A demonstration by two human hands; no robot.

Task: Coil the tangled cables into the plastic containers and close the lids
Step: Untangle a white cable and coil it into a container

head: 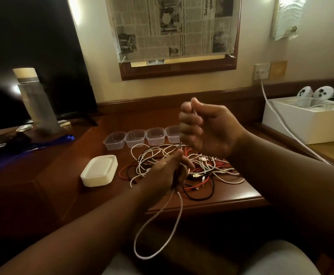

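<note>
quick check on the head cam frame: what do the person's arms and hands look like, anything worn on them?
Both forearms are bare up to the frame edge: no sleeves in view. The left hand and right hand are bare, with no gloves. No watch, ring or bracelet is visible, though the frame is dim and slightly blurred.

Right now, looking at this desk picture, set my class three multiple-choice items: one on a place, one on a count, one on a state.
1. Where does the stack of lids lie?
A. left of the cable tangle
B. inside a container
C. on the white box

2. How many clear containers stand in the row?
A. two
B. four
C. six

3. What is the state of the containers?
A. lidded
B. open and empty
C. filled with cables

Answers:
1 A, the lids sit on the desk left of the tangle.
2 B, four tubs show, the last partly behind the right hand.
3 B, no lids or cables in them.
</note>
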